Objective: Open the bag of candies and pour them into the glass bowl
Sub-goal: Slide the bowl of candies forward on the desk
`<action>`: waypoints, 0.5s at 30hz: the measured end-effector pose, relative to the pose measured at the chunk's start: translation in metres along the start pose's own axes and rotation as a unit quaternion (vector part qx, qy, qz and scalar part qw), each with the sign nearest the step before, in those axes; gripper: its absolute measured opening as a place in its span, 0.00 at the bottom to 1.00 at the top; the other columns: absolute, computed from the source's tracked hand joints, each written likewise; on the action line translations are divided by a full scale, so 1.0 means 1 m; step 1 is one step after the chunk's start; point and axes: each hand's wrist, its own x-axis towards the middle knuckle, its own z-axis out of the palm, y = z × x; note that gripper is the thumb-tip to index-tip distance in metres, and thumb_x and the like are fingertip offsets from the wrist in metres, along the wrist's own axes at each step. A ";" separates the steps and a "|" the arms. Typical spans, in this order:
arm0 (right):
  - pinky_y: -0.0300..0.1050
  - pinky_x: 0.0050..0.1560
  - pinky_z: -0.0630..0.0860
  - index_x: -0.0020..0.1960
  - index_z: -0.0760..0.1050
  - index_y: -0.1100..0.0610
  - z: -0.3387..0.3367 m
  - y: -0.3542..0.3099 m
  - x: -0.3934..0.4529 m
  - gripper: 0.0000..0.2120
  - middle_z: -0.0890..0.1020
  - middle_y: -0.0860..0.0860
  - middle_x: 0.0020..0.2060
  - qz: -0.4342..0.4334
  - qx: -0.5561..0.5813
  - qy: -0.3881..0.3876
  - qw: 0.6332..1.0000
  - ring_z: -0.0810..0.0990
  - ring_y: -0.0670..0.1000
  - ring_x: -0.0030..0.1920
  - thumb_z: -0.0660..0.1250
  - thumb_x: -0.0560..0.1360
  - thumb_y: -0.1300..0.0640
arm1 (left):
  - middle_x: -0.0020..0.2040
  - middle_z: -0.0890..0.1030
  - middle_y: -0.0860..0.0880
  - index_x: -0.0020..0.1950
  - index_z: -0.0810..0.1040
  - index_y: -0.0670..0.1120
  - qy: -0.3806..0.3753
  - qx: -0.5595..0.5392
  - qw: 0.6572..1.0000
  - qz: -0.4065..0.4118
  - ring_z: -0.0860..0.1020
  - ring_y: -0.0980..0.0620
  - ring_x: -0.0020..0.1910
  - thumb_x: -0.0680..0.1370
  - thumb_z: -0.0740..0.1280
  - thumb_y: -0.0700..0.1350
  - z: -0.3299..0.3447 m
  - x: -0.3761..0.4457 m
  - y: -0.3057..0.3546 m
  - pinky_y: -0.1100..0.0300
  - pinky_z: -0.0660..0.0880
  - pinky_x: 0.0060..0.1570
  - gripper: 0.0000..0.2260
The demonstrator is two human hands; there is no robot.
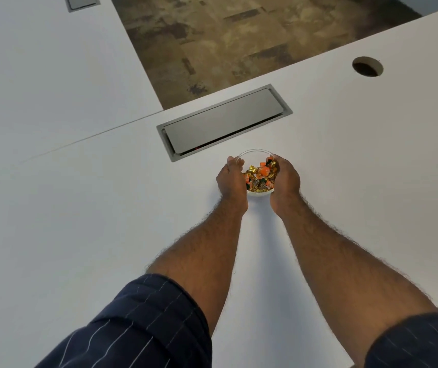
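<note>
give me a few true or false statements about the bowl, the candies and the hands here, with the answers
1. The glass bowl already holds wrapped candies. True.
2. Only one hand touches the bowl. False: the left hand and the right hand cup it from opposite sides.
3. The bowl sits just in front of a grey hatch set into the white table. True.
4. The candy wrappers are blue and silver. False: they are mostly orange and gold.
5. An opened candy bag lies on the table beside the bowl. False: no bag is in view.
</note>
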 end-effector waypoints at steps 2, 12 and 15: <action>0.53 0.64 0.77 0.62 0.77 0.54 -0.006 0.000 0.008 0.16 0.82 0.54 0.59 0.005 0.005 0.006 1.000 0.80 0.55 0.59 0.57 0.82 0.49 | 0.62 0.83 0.48 0.61 0.80 0.46 -0.007 0.019 1.000 0.006 0.78 0.49 0.60 0.84 0.53 0.55 0.007 0.003 -0.004 0.58 0.73 0.51 0.20; 0.56 0.66 0.76 0.63 0.77 0.55 -0.018 0.002 0.029 0.18 0.82 0.55 0.60 0.012 -0.009 0.026 1.000 0.79 0.56 0.62 0.56 0.81 0.49 | 0.65 0.81 0.46 0.63 0.79 0.45 -0.034 0.080 0.996 0.022 0.76 0.49 0.64 0.84 0.52 0.53 0.021 0.013 -0.016 0.58 0.69 0.54 0.21; 0.56 0.68 0.74 0.66 0.75 0.55 -0.018 0.001 0.028 0.20 0.80 0.55 0.63 0.004 -0.040 0.022 0.999 0.77 0.56 0.64 0.53 0.82 0.47 | 0.67 0.80 0.46 0.65 0.78 0.45 -0.044 0.092 0.995 0.023 0.75 0.48 0.67 0.84 0.51 0.52 0.019 0.014 -0.015 0.57 0.68 0.57 0.21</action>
